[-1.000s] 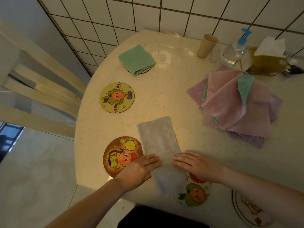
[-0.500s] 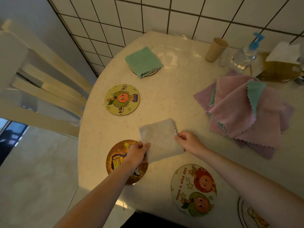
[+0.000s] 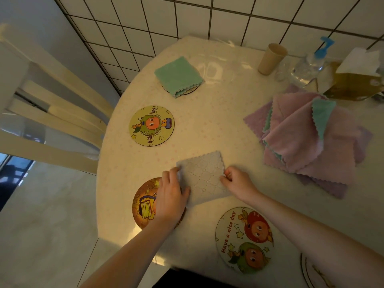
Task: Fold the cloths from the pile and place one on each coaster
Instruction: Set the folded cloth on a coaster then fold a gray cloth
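Grey folded cloth (image 3: 202, 178) pinched at opposite edges: left hand (image 3: 170, 197) left, right hand (image 3: 235, 181) right. Just right of orange coaster (image 3: 145, 204); left hand nearer.

Five coasters show: a yellow one (image 3: 151, 125), an orange one (image 3: 145, 204), a "Have a nice day" one (image 3: 244, 240), one under the green cloth (image 3: 188, 91) (mostly hidden), and a sliver (image 3: 309, 273) at the edge. Two folded cloths: green (image 3: 178, 76) and grey (image 3: 202, 176). One pile (image 3: 307, 138), one cup (image 3: 272, 59), one bottle (image 3: 309, 63), one tissue box (image 3: 357, 80), two hands.
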A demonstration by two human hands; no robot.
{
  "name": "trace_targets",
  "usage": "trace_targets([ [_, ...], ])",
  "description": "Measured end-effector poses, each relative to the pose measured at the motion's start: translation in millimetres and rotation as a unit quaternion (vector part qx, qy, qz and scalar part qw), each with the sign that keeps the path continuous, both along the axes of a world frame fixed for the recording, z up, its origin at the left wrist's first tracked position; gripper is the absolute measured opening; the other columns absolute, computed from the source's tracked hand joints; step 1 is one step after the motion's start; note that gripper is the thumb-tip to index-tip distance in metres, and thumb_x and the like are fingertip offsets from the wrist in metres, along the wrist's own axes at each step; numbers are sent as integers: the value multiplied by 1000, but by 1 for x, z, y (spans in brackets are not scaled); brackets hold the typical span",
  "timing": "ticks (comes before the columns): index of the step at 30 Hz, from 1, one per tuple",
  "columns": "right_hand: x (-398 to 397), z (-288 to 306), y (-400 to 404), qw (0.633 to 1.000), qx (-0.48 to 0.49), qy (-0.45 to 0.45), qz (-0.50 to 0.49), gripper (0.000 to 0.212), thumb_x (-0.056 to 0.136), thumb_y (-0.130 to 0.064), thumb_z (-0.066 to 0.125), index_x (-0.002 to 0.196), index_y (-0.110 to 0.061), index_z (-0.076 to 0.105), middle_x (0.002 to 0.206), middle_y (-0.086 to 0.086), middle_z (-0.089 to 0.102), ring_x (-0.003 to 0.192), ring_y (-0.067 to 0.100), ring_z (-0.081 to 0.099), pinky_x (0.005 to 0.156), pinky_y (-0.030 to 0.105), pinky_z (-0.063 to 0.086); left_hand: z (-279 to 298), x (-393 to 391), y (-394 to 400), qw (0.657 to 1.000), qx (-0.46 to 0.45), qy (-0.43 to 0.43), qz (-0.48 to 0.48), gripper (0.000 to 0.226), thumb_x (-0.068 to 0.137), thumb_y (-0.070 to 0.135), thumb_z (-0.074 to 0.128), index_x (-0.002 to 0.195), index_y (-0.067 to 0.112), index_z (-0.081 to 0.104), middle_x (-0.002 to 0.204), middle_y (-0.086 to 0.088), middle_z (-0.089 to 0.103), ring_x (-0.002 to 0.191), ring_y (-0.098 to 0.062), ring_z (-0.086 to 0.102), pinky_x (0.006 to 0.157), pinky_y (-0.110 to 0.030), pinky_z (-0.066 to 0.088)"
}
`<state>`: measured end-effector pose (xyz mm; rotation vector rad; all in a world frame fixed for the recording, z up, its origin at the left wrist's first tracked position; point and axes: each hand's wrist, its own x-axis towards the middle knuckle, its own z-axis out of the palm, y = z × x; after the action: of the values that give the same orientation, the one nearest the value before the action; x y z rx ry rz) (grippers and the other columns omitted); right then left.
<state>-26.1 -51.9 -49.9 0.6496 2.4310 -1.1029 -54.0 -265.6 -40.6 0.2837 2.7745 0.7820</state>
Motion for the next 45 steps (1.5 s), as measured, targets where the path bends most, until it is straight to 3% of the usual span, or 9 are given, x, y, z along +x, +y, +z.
trace_targets([
  [2,0,1,-1,1000,20,-5,4,16,91,-27,57,81,-16,54,70,2,62,61,15,55,57,30,43,-7,0,-6,979,-94,103,-146,66,86,37,61,143,20,34,133,-8,44,120,-26,44,99,-41,45],
  [5,3,3,-2,999,39,-15,14,16,91,-28,57,80,-17,52,68,-1,59,58,12,53,56,29,44,-17,-6,-12,952,-162,63,-250,72,92,58,31,152,20,15,159,-10,10,146,-31,6,117,-50,15],
  [12,4,11,4,993,107,-29,39,10,90,-23,60,87,-16,54,80,-2,61,70,14,59,67,33,54,-18,-10,-15,936,-215,-51,-273,88,85,71,21,145,29,-27,152,2,-34,140,-27,-28,117,-48,-9],
  [18,-22,23,1,995,-39,-68,-64,31,85,-20,63,111,-7,51,101,6,59,90,21,59,78,36,51,5,-16,13,989,54,-131,-28,66,85,26,65,143,23,33,152,3,25,138,-18,25,113,-35,25],
  [23,-31,23,1,983,-103,-107,-104,44,81,-30,65,116,-8,49,105,6,58,91,21,57,74,33,50,10,-36,35,917,212,-212,261,57,80,12,72,129,22,45,125,-2,50,100,-17,55,76,-28,51],
  [26,-35,25,4,973,-126,-127,-145,47,80,-35,65,115,-10,49,107,7,59,91,23,59,80,38,54,7,-44,36,860,274,-257,345,60,74,10,79,126,18,48,119,-3,53,97,-20,55,78,-33,52],
  [31,-43,38,6,946,-211,-144,-198,30,84,-35,66,99,-13,52,95,5,61,83,21,61,69,33,52,6,-54,27,785,364,-340,369,51,74,-5,75,118,9,54,114,-15,58,101,-32,61,85,-42,54],
  [39,-93,63,-35,917,-324,-53,-226,29,79,-25,70,106,-17,63,97,7,73,86,25,70,80,41,57,11,-96,-25,706,468,-435,305,33,81,8,68,111,-3,61,80,-12,60,60,-18,53,47,-26,42],
  [45,-151,82,-89,898,-362,-2,-249,31,82,-18,67,112,-14,61,101,7,70,89,23,67,68,31,53,14,-147,-71,653,480,-510,290,35,90,23,61,119,5,56,119,-18,65,102,-31,65,83,-44,56],
])
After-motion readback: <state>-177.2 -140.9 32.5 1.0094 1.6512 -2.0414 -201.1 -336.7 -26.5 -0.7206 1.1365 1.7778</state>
